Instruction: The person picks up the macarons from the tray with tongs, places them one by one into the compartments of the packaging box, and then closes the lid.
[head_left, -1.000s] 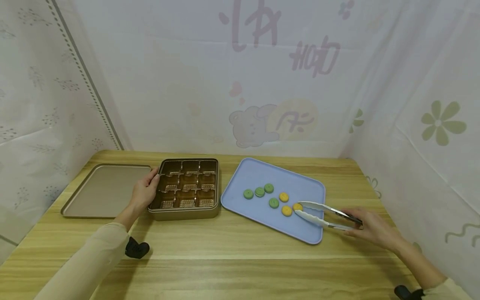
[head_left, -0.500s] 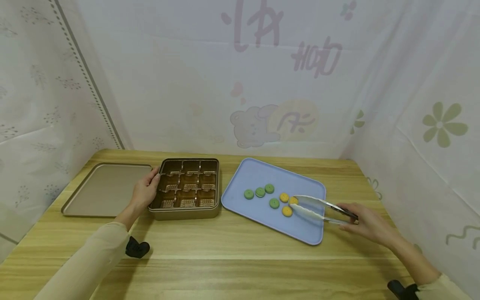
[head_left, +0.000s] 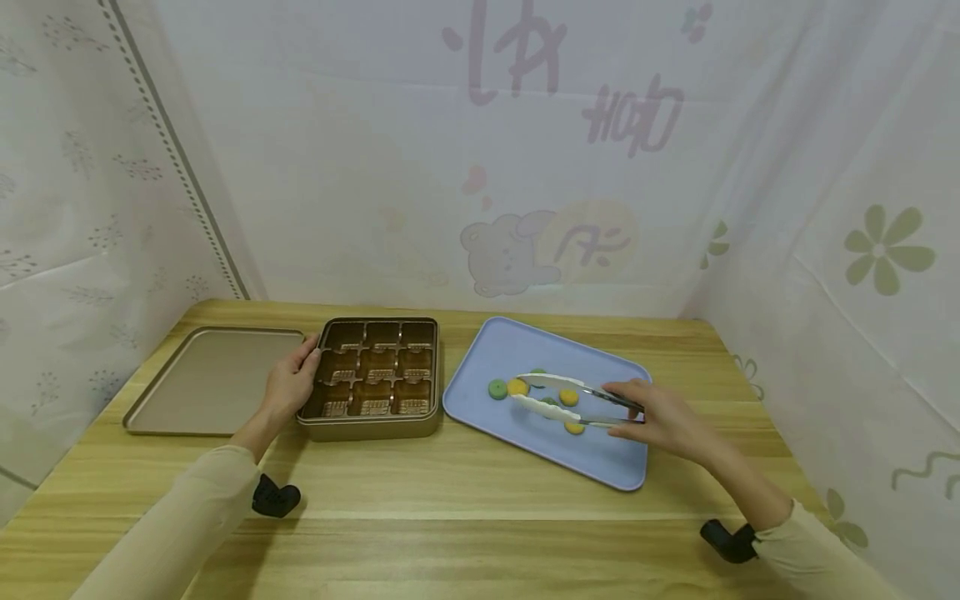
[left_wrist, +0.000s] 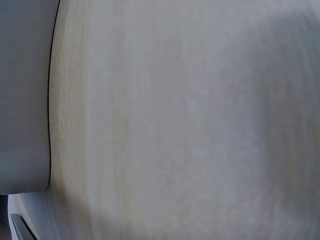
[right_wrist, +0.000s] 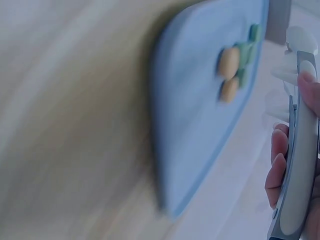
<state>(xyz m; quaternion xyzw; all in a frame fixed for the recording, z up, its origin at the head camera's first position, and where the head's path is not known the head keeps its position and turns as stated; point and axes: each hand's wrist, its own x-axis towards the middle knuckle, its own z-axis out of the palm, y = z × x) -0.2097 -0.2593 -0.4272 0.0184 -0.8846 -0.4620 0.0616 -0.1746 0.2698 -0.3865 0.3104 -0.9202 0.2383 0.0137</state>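
In the head view my right hand [head_left: 663,417] grips a pair of tongs [head_left: 600,421] with white scalloped tips. Between those tips sits a yellow macaron [head_left: 517,387], over the left part of the blue tray [head_left: 600,462]. Yellow macarons [head_left: 568,397] and green macarons [head_left: 498,389] lie on the tray, some partly hidden by the tongs. My left hand [head_left: 291,383] holds the left edge of a bronze square box [head_left: 367,428], whose brown insert has several bare compartments. The right wrist view shows fingers and thumb round the tongs [right_wrist: 300,165]; the left hand's fingers are outside the left wrist view.
A flat bronze lid [head_left: 217,383] lies left of the box, under my left forearm. The wooden table [head_left: 420,517] ends at a patterned cloth backdrop [head_left: 360,167] at the back and sides. The box and tray stand close side by side.
My right hand has moved left with the tongs, carrying the yellow macaron from the right of the group to over the green ones. My left hand and the box have stayed put.
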